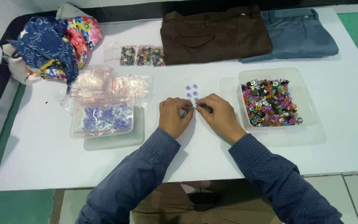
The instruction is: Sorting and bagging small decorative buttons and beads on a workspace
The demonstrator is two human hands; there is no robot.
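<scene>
Purple buttons point(191, 93): small cluster lying loose on the white worktop point(42, 166), just above both hands. Left hand point(175, 116) and right hand point(218, 116) meet fingertip to fingertip at centre; each grip is pinched narrow, probably on one small button between them, too small to confirm. Clear tray point(307, 99) of mixed coloured buttons sits just right of the right hand. To the left, a clear bag of purple buttons point(104, 118) lies on a clear lid, with bags of pale buttons point(108, 85) behind it. Three small bags of dark buttons point(141, 56) sit near the far edge. Brown trousers point(214, 35) and blue-grey trousers point(297, 33) lie folded at the back, patterned fabric bundle point(54, 43) far left.
</scene>
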